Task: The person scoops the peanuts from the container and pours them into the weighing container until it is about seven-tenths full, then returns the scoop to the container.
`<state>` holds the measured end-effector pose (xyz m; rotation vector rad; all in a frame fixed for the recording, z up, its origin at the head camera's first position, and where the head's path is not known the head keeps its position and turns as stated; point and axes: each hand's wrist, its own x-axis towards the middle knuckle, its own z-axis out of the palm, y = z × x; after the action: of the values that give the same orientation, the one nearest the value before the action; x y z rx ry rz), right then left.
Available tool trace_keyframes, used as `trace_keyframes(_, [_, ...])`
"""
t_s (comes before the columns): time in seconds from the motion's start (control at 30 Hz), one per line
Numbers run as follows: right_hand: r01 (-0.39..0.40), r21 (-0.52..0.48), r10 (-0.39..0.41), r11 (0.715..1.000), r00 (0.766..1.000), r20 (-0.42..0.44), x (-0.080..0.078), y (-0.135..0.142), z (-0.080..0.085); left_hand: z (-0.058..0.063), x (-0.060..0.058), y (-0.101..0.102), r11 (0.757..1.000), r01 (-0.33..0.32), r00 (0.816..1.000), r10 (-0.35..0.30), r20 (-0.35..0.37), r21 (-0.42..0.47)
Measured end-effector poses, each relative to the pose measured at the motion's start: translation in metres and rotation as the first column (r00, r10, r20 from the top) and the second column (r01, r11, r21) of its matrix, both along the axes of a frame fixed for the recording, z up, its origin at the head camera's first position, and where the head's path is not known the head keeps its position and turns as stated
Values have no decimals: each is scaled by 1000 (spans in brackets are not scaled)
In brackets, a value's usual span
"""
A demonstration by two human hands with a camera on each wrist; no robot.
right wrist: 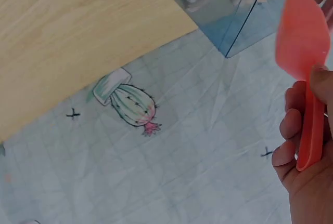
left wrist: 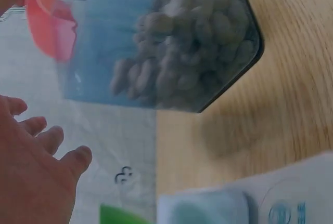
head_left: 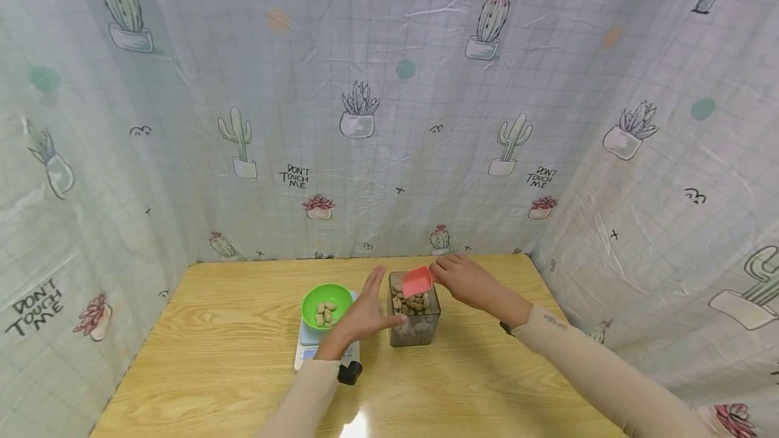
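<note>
A clear, dark-tinted container [head_left: 415, 331] of unshelled peanuts [head_left: 409, 304] stands on the table. My right hand [head_left: 464, 282] grips the handle of a red scoop [head_left: 417, 281], its fingers curled round it in the right wrist view. The scoop's head [right wrist: 302, 34] is over the container's opening; whether it carries anything I cannot tell. My left hand [head_left: 363, 316] is spread at the container's left side, fingers extended and holding nothing; contact with the wall is unclear. Left of it, a green bowl [head_left: 309, 299] with several peanuts sits on a white kitchen scale [head_left: 305, 355].
The wooden table [head_left: 231, 343] backs onto a cactus-print curtain [head_left: 389, 188], which also hangs at both sides. My left forearm passes close to the scale's right edge.
</note>
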<state>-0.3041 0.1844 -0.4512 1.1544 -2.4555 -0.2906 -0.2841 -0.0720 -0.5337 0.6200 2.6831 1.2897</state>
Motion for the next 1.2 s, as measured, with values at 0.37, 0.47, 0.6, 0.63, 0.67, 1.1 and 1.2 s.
trace_keyframes(0.37, [13, 192, -10, 981, 1000, -16, -9, -7, 1, -19, -18, 22, 999, 37, 995, -37, 90, 7])
trace_keyframes(0.47, [22, 207, -12, 978, 999, -52, -10, -6, 2, -18, -19, 22, 999, 32, 997, -33, 75, 10])
trace_keyframes(0.6, [23, 257, 3, 966, 995, -102, -11, -5, 3, -17, -19, 21, 1000, 26, 997, -27, 68, 8])
trace_keyframes(0.63, [22, 270, 8, 963, 994, -108, -11, -6, 3, -17, -19, 21, 1000, 26, 997, -26, 73, 6])
trace_keyframes(0.67, [22, 281, 11, 959, 993, -115, -11, -6, 3, -17, -19, 20, 1000, 27, 996, -27, 80, 5])
trace_keyframes(1.1, [27, 429, 45, 903, 987, -156, -25, -24, -30, -15, -22, 18, 999, 42, 990, -45, 137, 28])
trace_keyframes(1.2, [-1, 398, 54, 918, 991, -122, -28, -21, -36, -18, -21, 21, 999, 42, 990, -45, 132, 22])
